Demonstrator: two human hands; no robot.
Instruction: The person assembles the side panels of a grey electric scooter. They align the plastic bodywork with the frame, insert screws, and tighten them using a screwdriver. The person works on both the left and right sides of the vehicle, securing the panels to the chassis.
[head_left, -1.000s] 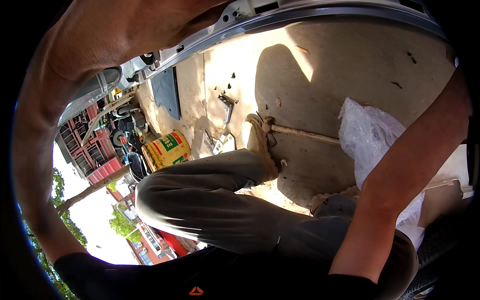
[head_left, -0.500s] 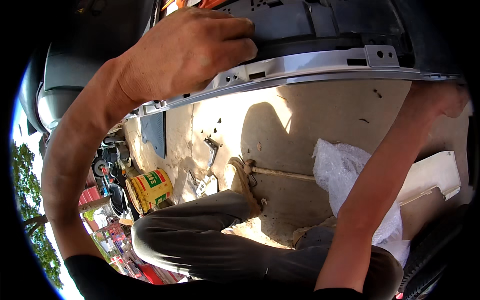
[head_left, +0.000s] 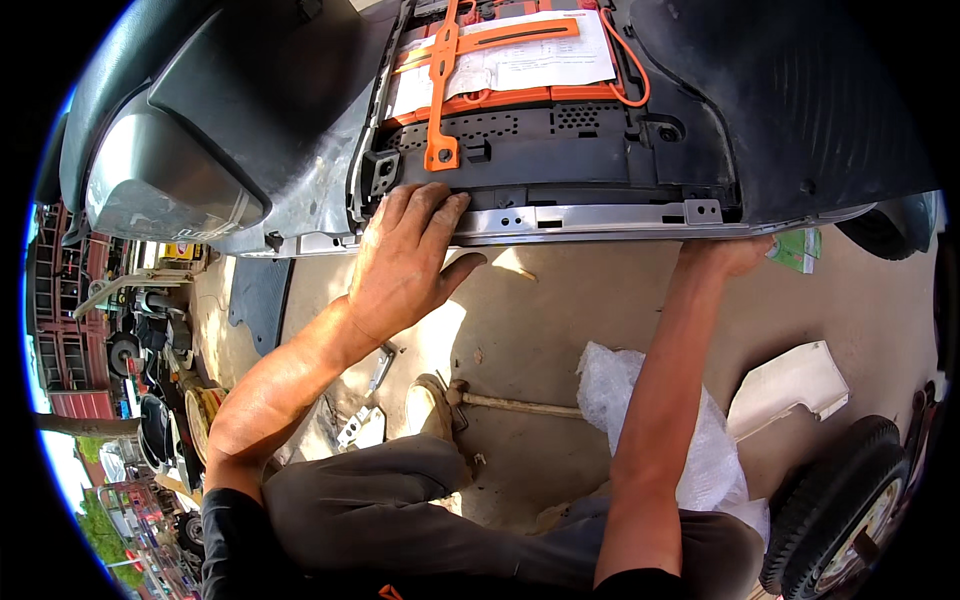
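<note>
Left hand (head_left: 402,255) wide, fingers laid over silver rail (head_left: 590,222), thumb spread off it. Rail runs left to right on far side, nearer than orange strap (head_left: 440,100). Right hand (head_left: 738,257) at rail's underside, right; fingers hidden, grip unclear. Judgement: balanced support from both hands suits best.
</note>
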